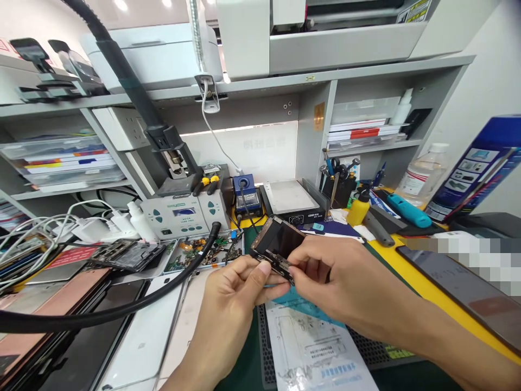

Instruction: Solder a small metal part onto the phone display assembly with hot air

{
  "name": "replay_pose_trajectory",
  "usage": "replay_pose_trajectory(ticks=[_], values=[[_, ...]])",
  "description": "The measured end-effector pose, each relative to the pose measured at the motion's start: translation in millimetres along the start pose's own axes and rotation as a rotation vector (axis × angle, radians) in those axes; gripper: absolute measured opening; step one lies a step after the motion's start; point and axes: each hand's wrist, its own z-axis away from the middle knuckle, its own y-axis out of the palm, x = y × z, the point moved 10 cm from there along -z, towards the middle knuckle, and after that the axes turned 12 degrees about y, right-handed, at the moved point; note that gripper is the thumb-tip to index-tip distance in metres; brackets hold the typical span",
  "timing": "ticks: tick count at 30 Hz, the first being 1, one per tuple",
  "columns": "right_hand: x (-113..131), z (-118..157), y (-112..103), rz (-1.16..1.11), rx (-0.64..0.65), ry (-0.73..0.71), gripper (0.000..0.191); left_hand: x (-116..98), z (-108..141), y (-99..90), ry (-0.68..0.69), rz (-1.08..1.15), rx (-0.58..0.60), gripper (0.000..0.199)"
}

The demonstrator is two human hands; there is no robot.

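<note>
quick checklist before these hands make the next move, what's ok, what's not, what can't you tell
1. Left hand supports the phone: ok, thumb and fingers hold its near end.
2. Right hand has a secure grip: cannot tell; its fingertips are at the phone's edge, but what they pinch is hidden.
3. Black hose kept off the phone: ok, its tip ends to the left of it.
4. Black mat free of papers: not ok, a printed sheet covers part of it.
5. Yellow bottle upright: ok, it stands beyond the right hand.
</note>
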Motion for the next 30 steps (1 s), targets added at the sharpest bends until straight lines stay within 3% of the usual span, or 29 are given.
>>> replay_pose_trajectory(ticks=[5, 18, 27, 30], values=[[-6, 1, 0, -0.045, 0.017, 0.065, 0.015, -2, -2, 3.0, 0.008, -0.01, 0.041, 0.025], [-8, 2, 3, -0.054, 0.089, 0.157, 0.015, -1, -2, 4.6, 0.011, 0.04, -0.004, 0.022], [-14, 0, 4, -0.066, 0.125, 0.185, 0.019, -1, -1, 3.8, 0.021, 0.012, 0.009, 0.025], [-13, 2, 3, -0.086, 0.098, 0.134, 0.018, 1, -1, 3.0, 0.022, 0.015, 0.009, 0.028]])
